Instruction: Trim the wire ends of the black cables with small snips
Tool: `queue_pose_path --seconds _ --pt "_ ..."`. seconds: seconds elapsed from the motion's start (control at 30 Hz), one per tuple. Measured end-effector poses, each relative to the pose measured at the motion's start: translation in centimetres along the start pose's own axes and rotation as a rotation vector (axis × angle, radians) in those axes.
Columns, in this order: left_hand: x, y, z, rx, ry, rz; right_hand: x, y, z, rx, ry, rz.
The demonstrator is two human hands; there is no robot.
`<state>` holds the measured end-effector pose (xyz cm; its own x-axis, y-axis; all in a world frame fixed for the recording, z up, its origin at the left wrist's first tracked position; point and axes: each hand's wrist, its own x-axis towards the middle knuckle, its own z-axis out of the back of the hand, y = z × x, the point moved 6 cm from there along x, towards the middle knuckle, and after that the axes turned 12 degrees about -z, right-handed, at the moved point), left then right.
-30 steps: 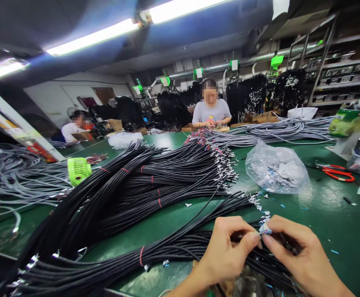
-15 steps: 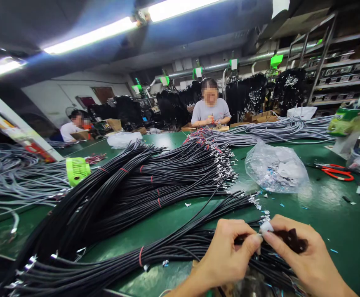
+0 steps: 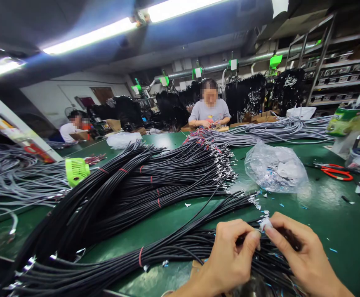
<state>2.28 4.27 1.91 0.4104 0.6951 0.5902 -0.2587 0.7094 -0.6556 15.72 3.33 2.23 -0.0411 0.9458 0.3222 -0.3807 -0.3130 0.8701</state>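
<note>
My left hand (image 3: pixel 236 251) is closed in a pinch, thumb against bent index finger, over the ends of a bundle of black cables (image 3: pixel 167 243). It seems to grip one cable's end, mostly hidden by the fingers. Close beside it, my right hand (image 3: pixel 302 249) is closed too, its thumb and index finger pinching a small white scrap (image 3: pixel 264 224). Something dark sits in the shade of the right palm, too unclear to name. A red tie (image 3: pixel 141 256) holds the bundle further left. Stripped white ends (image 3: pixel 254 200) of other cables lie just beyond my hands.
More tied black cables (image 3: pixel 180 169) cover the middle of the green table (image 3: pixel 337 214). A clear bag of scraps (image 3: pixel 277 167) and red-handled scissors (image 3: pixel 336 171) lie to the right. A green fan (image 3: pixel 77 171) stands left; grey cables (image 3: pixel 278 131) and a co-worker (image 3: pixel 210 107) are opposite.
The white scrap at my right fingertips has shifted slightly and looks more crumpled. My right fingers have curled, covering more of the dark thing. The co-worker opposite has lowered their hands.
</note>
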Motion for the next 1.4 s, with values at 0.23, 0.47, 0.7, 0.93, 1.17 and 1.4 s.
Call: queue_pose_path --seconds 0.23,0.47,0.7,0.93,1.17,1.4 --pt "0.3 -0.3 0.3 -0.003 0.009 -0.064 0.0 -3.4 -1.5 0.485 0.112 -0.539" --pt "0.2 -0.1 0.3 -0.010 -0.005 -0.033 0.3 -1.5 0.2 0.153 -0.025 -0.301" --pt "0.4 0.1 0.3 -0.081 -0.048 0.003 0.7 -2.6 0.7 0.150 -0.059 -0.299" --pt "0.4 0.0 0.5 -0.098 -0.038 -0.004 0.6 -1.0 0.4 0.044 0.044 -0.149" --pt "0.1 1.1 0.8 -0.192 -0.128 0.056 0.2 -0.2 0.0 0.039 0.065 -0.102" --pt "0.5 -0.5 1.9 -0.024 -0.202 -0.230 0.1 -2.8 -1.2 0.357 0.203 -0.510"
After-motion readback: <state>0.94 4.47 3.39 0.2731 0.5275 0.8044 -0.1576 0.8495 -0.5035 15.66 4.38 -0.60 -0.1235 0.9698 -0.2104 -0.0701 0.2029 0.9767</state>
